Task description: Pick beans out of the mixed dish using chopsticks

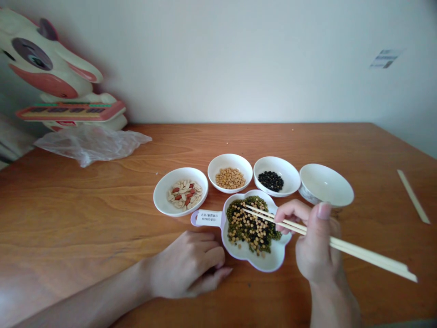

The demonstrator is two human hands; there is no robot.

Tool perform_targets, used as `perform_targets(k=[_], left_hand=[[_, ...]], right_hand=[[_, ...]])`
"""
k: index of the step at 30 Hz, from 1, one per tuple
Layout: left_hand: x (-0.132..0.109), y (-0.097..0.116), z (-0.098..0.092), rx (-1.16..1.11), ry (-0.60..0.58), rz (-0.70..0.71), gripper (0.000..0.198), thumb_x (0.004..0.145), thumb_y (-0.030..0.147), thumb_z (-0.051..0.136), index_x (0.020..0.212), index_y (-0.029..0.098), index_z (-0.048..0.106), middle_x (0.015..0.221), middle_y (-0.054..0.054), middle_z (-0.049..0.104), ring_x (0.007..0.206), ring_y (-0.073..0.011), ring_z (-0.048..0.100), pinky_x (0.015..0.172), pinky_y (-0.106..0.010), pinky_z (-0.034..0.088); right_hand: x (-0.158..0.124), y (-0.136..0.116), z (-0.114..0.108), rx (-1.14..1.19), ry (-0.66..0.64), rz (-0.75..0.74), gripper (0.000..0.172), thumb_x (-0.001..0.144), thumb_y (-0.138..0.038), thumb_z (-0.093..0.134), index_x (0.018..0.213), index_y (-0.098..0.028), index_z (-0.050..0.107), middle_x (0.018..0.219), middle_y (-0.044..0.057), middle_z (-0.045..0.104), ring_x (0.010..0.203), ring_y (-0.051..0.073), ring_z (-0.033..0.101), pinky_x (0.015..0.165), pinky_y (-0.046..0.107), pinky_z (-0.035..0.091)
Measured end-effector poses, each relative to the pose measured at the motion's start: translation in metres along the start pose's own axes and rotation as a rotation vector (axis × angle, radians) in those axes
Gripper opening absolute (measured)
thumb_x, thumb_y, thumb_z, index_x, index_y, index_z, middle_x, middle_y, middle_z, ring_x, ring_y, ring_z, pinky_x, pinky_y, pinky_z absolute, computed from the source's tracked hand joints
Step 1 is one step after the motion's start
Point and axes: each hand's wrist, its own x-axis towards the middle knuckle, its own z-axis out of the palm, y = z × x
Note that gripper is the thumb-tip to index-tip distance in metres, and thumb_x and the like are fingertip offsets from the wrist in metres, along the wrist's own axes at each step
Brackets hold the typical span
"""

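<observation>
A pair of wooden chopsticks (pixel 362 255) is held in my right hand (pixel 317 237), its fingers closed round them. Their tips reach into a flower-shaped dish (pixel 278 260) with a purple rim and a labelled handle. Mixed soybeans, black beans and green mung beans (pixel 254 223) fill much of that dish. Whether a bean is pinched between the tips is too small to tell. My left hand (pixel 191 266) rests loosely curled on the table beside the dish, below its handle, with nothing visible in it.
Behind the dish stand a bowl of peanuts (pixel 164 208), a bowl of soybeans (pixel 214 182), a bowl of black beans (pixel 290 182) and an empty bowl (pixel 324 182). A cow toy (pixel 64 73), plastic bag (pixel 92 143) and pale strip (pixel 413 196) lie farther out on the table (pixel 85 218).
</observation>
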Motion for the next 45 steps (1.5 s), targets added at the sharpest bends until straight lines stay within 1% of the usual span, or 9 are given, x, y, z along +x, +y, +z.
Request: perform_targets(k=[8, 15, 22, 28, 35, 45], left_hand=[[0.000, 0.000, 0.000, -0.004, -0.005, 0.002, 0.021, 0.108, 0.026, 0.055, 0.088, 0.022, 0.058, 0.079, -0.004, 0.068, 0.073, -0.0208, 0.063, 0.066, -0.034, 0.043], [-0.002, 0.000, 0.001, -0.019, -0.031, -0.019, 0.020, 0.108, 0.027, 0.056, 0.089, 0.022, 0.058, 0.082, -0.004, 0.070, 0.076, -0.0208, 0.064, 0.068, -0.034, 0.044], [-0.001, -0.001, 0.000, -0.023, -0.041, -0.023, 0.020, 0.108, 0.026, 0.055, 0.090, 0.022, 0.057, 0.083, -0.004, 0.069, 0.076, -0.0206, 0.063, 0.068, -0.034, 0.043], [-0.002, 0.000, 0.000, -0.016, -0.038, -0.025, 0.021, 0.109, 0.027, 0.055, 0.089, 0.022, 0.057, 0.082, -0.003, 0.069, 0.075, -0.0200, 0.062, 0.069, -0.033, 0.042], [-0.003, -0.001, -0.001, -0.015, -0.044, -0.029, 0.020, 0.108, 0.026, 0.055, 0.089, 0.021, 0.058, 0.083, -0.003, 0.069, 0.077, -0.0201, 0.063, 0.069, -0.034, 0.043], [-0.001, 0.001, -0.002, -0.028, -0.011, -0.019, 0.019, 0.108, 0.025, 0.056, 0.089, 0.022, 0.058, 0.082, -0.003, 0.069, 0.074, -0.0191, 0.063, 0.067, -0.033, 0.043]], right_hand=[[-0.001, -0.001, 0.002, 0.014, 0.044, -0.017, 0.082, 0.111, -0.069, 0.019, 0.070, -0.022, 0.071, 0.060, 0.003, 0.063, 0.061, 0.017, 0.058, 0.060, 0.032, 0.042], [0.002, 0.010, 0.001, 0.066, -0.013, -0.018, 0.087, 0.107, -0.077, 0.014, 0.069, -0.023, 0.070, 0.059, 0.004, 0.063, 0.058, 0.017, 0.058, 0.055, 0.033, 0.041], [0.003, 0.005, 0.006, 0.065, 0.011, -0.059, 0.081, 0.111, -0.069, 0.020, 0.066, -0.022, 0.069, 0.056, 0.003, 0.060, 0.055, 0.015, 0.056, 0.054, 0.030, 0.040], [0.004, 0.009, 0.006, 0.096, -0.004, -0.054, 0.084, 0.109, -0.072, 0.014, 0.070, -0.022, 0.069, 0.058, 0.004, 0.062, 0.057, 0.016, 0.057, 0.054, 0.031, 0.041], [0.004, 0.009, 0.007, 0.104, 0.011, -0.058, 0.082, 0.110, -0.070, 0.018, 0.068, -0.022, 0.069, 0.057, 0.003, 0.061, 0.055, 0.016, 0.057, 0.052, 0.031, 0.040], [0.003, 0.007, 0.009, 0.105, 0.033, -0.053, 0.082, 0.110, -0.071, 0.016, 0.068, -0.023, 0.068, 0.059, 0.004, 0.062, 0.057, 0.017, 0.057, 0.054, 0.032, 0.041]])
